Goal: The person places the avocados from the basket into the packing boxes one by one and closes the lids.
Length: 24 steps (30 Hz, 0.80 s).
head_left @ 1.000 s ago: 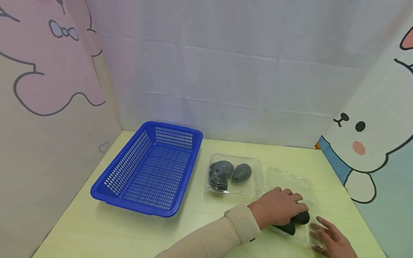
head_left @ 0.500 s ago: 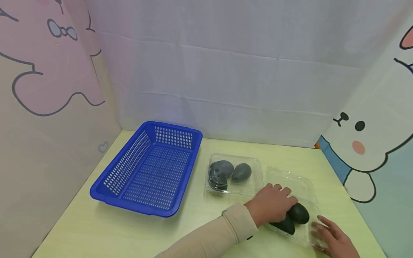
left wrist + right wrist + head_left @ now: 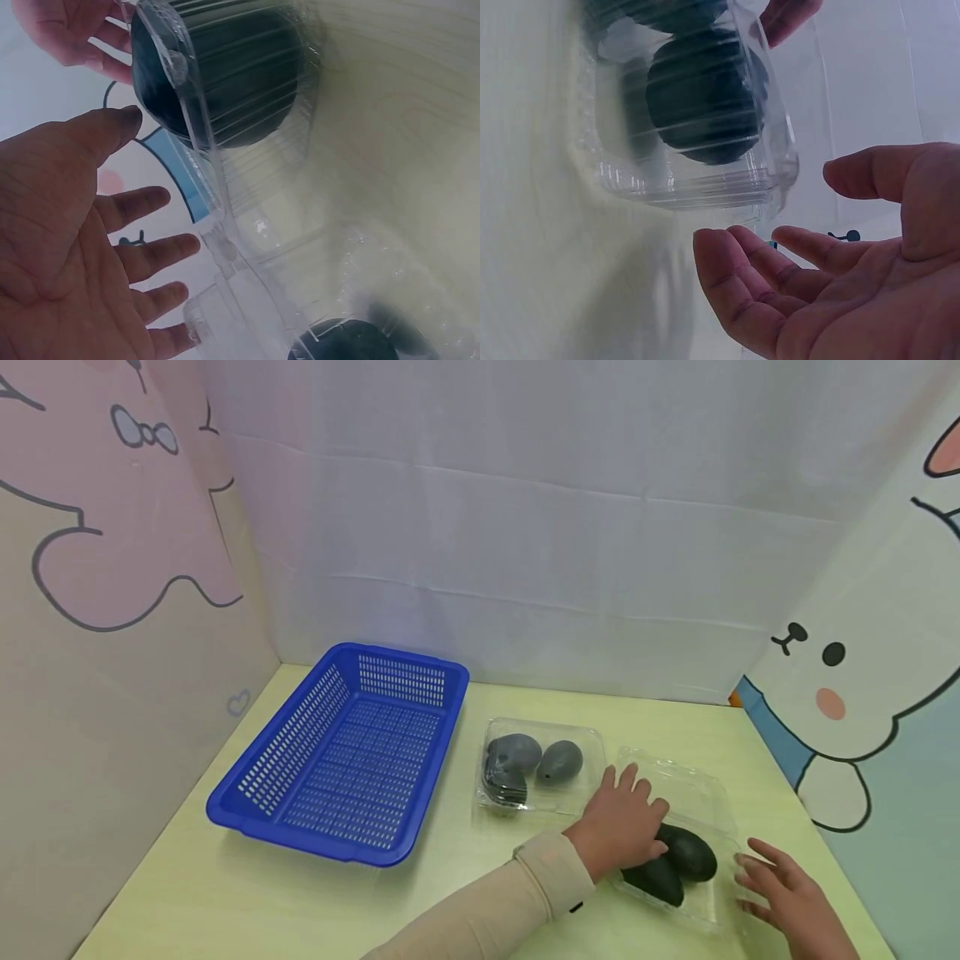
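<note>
An open clear plastic clamshell box lies at the right front of the table in the head view. Inside are two dark green avocados. My left hand is over the box's left side, fingers spread and nothing gripped. In the left wrist view the left palm shows, its fingers straight beside the box wall. To the right of the box, my right hand holds nothing; its fingers are relaxed. The right wrist view shows the right fingers apart from the box's ribbed end.
A closed clear box with several greyish avocados sits just behind the left hand. On the left is a blue perforated basket. A white curtain hangs along the back, with printed panels at both sides.
My left hand has drawn back leftward off the avocados, and its fingers have spread, uncovering more of them. My right hand has moved slightly right, away from the box.
</note>
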Each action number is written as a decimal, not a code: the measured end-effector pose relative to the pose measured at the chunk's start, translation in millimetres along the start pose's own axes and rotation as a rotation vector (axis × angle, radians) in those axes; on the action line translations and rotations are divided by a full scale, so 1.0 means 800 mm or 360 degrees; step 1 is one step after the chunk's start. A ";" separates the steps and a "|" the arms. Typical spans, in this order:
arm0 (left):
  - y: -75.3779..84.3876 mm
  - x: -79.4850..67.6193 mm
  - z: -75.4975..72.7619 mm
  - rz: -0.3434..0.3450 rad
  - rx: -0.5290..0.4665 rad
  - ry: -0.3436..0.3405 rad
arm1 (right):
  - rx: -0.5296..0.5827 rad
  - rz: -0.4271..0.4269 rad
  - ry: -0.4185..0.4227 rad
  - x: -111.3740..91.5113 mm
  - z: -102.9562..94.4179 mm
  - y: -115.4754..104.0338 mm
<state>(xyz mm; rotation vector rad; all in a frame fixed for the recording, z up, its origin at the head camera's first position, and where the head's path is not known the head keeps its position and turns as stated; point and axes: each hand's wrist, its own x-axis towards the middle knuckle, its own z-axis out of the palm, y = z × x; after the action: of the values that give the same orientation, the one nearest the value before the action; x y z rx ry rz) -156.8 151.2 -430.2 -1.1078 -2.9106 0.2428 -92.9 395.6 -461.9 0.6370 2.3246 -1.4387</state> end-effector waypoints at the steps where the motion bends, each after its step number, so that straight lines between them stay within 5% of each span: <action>1: -0.001 0.001 0.001 -0.0020 0.0004 -0.0006 | -0.0005 -0.0008 -0.0004 0.002 -0.001 -0.001; 24: -0.002 0.029 0.026 -0.0284 0.0203 -0.0129 | -0.0071 -0.0183 -0.0042 0.025 0.004 -0.014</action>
<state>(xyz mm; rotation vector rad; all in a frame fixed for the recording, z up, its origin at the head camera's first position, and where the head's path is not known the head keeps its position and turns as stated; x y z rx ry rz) -177.0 162.6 -451.2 -0.8334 -2.9906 0.4714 -115.8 392.4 -464.9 0.4763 2.4005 -1.4304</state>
